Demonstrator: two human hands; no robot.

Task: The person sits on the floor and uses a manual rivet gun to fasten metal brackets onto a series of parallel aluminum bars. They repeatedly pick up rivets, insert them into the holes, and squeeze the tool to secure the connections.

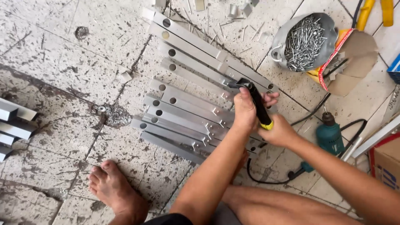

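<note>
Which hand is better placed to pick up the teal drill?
Probably the right hand: it grips the yellow end of the black tool, beside the teal drill. The left hand sits farther away.

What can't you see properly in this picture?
Head view:
- Tool tip: hidden behind the left hand.
- Drill: its back hidden behind the right arm.
- Blue box: cut off by the right edge.
- Metal pieces: cut off by the left edge.

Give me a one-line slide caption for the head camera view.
Both hands, left hand and right hand, grip a black-and-yellow hand tool over drilled aluminium bars on a tiled floor.
</note>
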